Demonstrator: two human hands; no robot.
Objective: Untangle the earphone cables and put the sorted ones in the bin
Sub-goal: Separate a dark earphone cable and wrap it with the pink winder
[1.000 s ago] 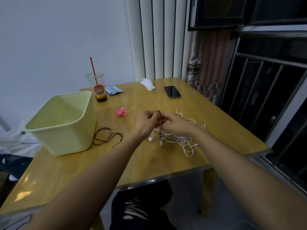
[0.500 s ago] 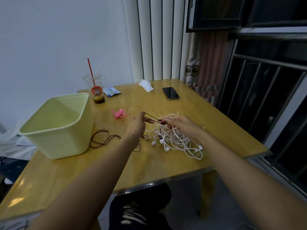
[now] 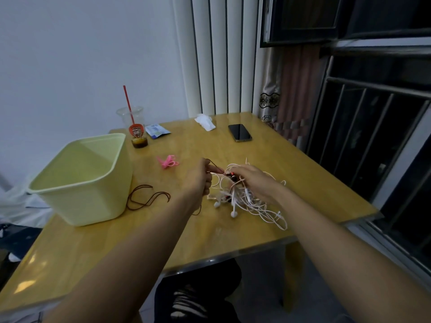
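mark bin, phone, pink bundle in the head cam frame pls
bin (image 3: 93, 203), head view, on its front outer wall.
phone (image 3: 239, 132), head view, on the middle of its dark screen.
pink bundle (image 3: 168, 161), head view, on the middle of the bundle.

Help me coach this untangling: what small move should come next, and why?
Probably pull the left hand toward the bin, easing the brown cable out while the right hand pins the white tangle. The left hand pinches that cable, taut between the hands; one end runs into the tangle, and its loose loops lie beside the bin.
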